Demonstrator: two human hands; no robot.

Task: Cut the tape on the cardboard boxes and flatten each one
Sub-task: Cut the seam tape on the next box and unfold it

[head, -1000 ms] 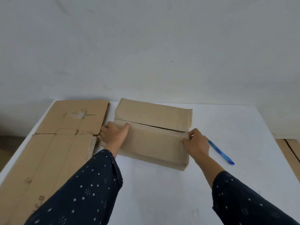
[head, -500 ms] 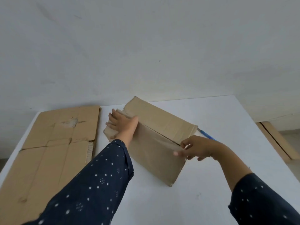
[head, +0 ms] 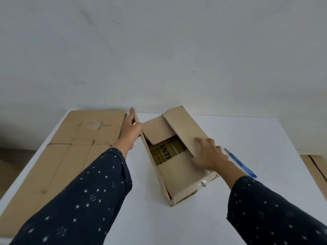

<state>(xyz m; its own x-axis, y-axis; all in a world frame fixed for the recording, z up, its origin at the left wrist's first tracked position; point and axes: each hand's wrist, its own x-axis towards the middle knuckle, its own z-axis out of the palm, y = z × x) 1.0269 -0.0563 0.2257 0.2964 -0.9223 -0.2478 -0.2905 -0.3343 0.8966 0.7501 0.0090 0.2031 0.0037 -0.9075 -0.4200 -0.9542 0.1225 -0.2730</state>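
A brown rectangular cardboard box (head: 178, 174) is held open by both hands on the white table (head: 177, 223).

The box is placed in the middle of the table with its top flaps opened, and a yellow printed surface (head: 164, 154) is seen inside. The left hand (head: 130, 129) is laid with straight fingers against the raised left flap (head: 135, 119); nothing is gripped. The right hand (head: 210, 156) is spread, fingers apart, on the right flap (head: 184, 126). A flattened brown cardboard sheet (head: 70, 156) is lying at the left, and a blue pen (head: 240, 163) just beside the box at the right.
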